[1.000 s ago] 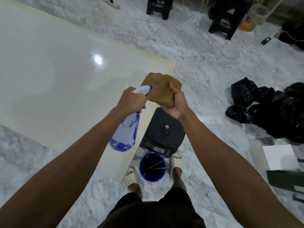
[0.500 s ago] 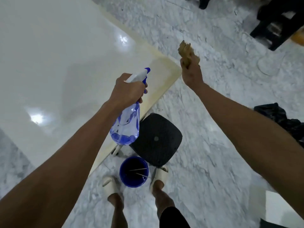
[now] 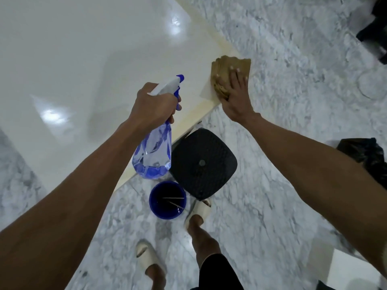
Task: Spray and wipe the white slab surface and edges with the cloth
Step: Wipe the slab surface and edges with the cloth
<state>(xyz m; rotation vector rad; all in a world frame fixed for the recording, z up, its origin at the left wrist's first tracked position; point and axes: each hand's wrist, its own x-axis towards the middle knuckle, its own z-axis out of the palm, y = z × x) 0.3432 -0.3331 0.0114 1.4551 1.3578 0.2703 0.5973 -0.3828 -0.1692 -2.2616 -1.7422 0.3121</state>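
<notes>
The glossy white slab (image 3: pixel 83 59) fills the upper left, with a cream-coloured edge strip running along its right side. A folded brown cloth (image 3: pixel 228 68) lies on the slab's near corner, and my right hand (image 3: pixel 234 95) presses flat on it with fingers spread. My left hand (image 3: pixel 152 105) grips the neck of a clear blue spray bottle (image 3: pixel 152 155), held above the slab's edge with its white and blue nozzle pointing up and right.
A black stool (image 3: pixel 203 162) stands on the marble floor beside the slab's edge. A blue bucket (image 3: pixel 167 203) sits just in front of my sandalled feet. Black bags (image 3: pixel 364 155) lie at the right, and a white box (image 3: pixel 351 271) at the lower right.
My right hand has come down from the air and laid the cloth flat on the slab's corner. The view has tilted down and closer to the slab.
</notes>
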